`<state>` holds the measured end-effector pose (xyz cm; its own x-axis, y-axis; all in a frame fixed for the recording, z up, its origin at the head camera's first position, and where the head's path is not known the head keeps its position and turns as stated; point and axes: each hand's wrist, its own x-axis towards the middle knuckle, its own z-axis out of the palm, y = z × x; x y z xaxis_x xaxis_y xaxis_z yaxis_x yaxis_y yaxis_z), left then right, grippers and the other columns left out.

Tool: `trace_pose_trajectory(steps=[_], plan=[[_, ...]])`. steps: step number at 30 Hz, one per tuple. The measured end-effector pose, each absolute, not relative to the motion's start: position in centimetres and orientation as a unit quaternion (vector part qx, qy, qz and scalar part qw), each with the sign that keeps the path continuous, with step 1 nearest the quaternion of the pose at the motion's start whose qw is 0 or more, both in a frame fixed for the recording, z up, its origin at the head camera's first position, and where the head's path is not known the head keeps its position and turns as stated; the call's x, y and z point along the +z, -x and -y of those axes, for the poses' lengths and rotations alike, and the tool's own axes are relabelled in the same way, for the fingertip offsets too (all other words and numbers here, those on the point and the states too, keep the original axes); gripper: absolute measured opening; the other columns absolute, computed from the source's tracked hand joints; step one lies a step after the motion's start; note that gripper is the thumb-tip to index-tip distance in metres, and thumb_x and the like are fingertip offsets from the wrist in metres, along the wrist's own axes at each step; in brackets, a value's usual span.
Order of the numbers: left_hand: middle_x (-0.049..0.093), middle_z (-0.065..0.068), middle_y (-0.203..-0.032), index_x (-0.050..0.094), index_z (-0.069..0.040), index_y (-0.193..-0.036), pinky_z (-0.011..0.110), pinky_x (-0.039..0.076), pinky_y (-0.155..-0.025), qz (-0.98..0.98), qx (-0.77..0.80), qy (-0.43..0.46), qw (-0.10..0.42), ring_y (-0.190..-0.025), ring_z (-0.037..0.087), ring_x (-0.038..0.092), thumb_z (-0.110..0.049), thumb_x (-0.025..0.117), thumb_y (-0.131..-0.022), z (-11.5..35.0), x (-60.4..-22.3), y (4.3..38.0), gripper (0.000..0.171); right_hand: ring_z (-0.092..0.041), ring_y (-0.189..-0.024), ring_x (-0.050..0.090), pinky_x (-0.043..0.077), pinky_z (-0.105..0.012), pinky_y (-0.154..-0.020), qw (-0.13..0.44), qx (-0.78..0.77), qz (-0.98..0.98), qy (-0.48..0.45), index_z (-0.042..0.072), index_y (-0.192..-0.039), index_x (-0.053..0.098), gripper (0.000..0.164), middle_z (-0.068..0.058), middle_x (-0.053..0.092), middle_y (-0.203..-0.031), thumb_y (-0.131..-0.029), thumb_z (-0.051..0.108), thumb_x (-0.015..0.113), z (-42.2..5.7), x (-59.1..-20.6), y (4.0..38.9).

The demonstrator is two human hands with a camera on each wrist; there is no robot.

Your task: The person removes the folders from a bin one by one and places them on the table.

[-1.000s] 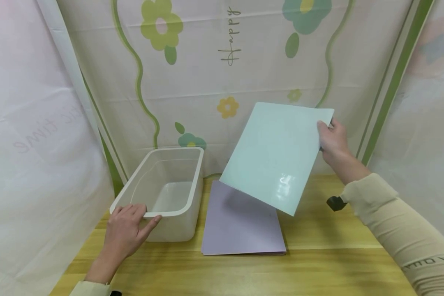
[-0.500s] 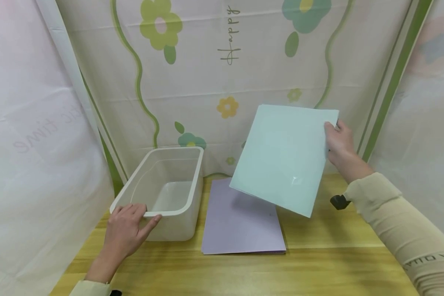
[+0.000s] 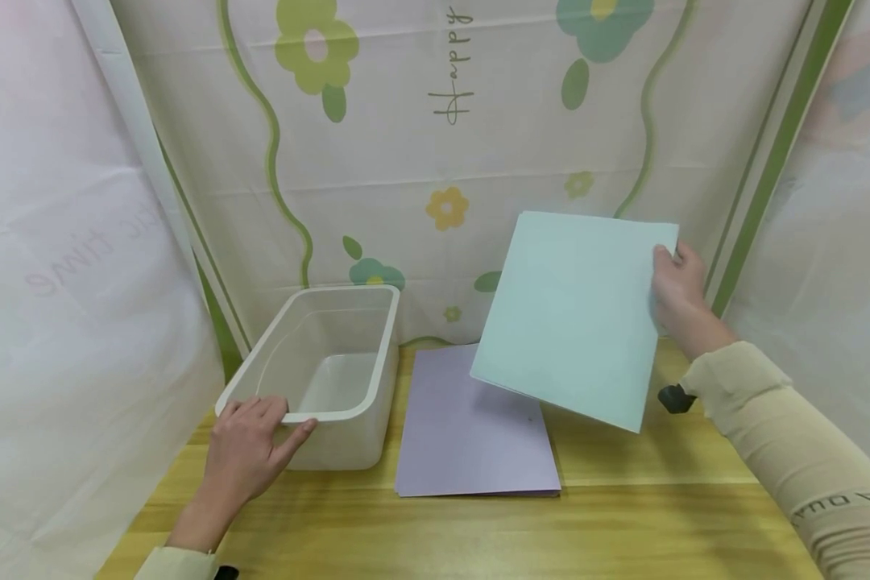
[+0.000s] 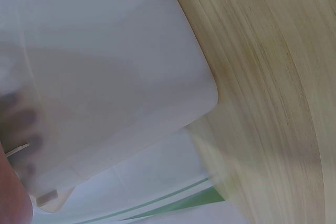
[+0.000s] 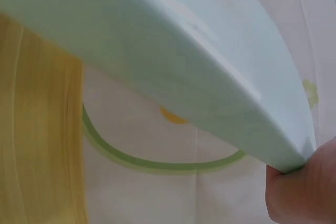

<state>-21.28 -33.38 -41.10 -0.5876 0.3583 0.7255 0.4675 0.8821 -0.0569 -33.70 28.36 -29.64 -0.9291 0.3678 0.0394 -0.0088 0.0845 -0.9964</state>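
In the head view my right hand point(image 3: 681, 283) holds a pale mint-green folder point(image 3: 576, 318) by its upper right edge, thumb on the near face. The folder is tilted in the air, its lower left corner overlapping a purple folder point(image 3: 474, 451) flat on the table. The right wrist view shows the mint folder point(image 5: 173, 61) edge-on, narrowing to the pinching fingers. My left hand point(image 3: 250, 451) grips the near rim of a white plastic bin point(image 3: 341, 447), fingers over the rim and thumb spread along it. Through the bin's translucent wall point(image 4: 115, 77) those fingers show as dark shapes.
A wooden table point(image 3: 435, 536) lies beneath everything. Behind it hangs a white curtain point(image 3: 384, 153) printed with flowers, and similar cloth point(image 3: 80, 322) closes the left side. The bin stands to the left of the purple folder, at the table's back.
The mint folder has moved right and slightly down with my right hand, uncovering more of the purple folder. My left hand stays on the bin's rim.
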Motion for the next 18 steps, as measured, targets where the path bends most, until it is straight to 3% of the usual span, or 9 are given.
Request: trace_pose_trajectory(steps=[12, 18], plan=[[0.050, -0.008, -0.070, 0.047, -0.018, -0.077, 0.044, 0.043, -0.067, 0.888, -0.071, 0.230, 0.392, -0.062, 0.016, 0.052, -0.065, 0.052, -0.098, 33.3, -41.2, 21.3, 0.052, -0.027, -0.151, 0.031, 0.029, -0.044, -0.120, 0.187, 0.588, 0.776, 0.128, 0.023, -0.162, 0.024, 0.063, -0.012, 0.028, -0.166, -0.108, 0.054, 0.029, -30.1, -30.9, 34.1], [0.051, -0.007, -0.070, 0.047, -0.017, -0.077, 0.044, 0.043, -0.066, 0.887, -0.069, 0.231, 0.393, -0.063, 0.017, 0.053, -0.064, 0.052, -0.098, 33.3, -41.2, 21.3, 0.052, -0.021, -0.148, 0.032, 0.029, -0.040, -0.119, 0.216, 0.565, 0.783, 0.148, 0.019, -0.162, 0.023, 0.067, -0.009, 0.027, -0.166, -0.107, 0.055, 0.029, -31.4, -31.7, 34.2]])
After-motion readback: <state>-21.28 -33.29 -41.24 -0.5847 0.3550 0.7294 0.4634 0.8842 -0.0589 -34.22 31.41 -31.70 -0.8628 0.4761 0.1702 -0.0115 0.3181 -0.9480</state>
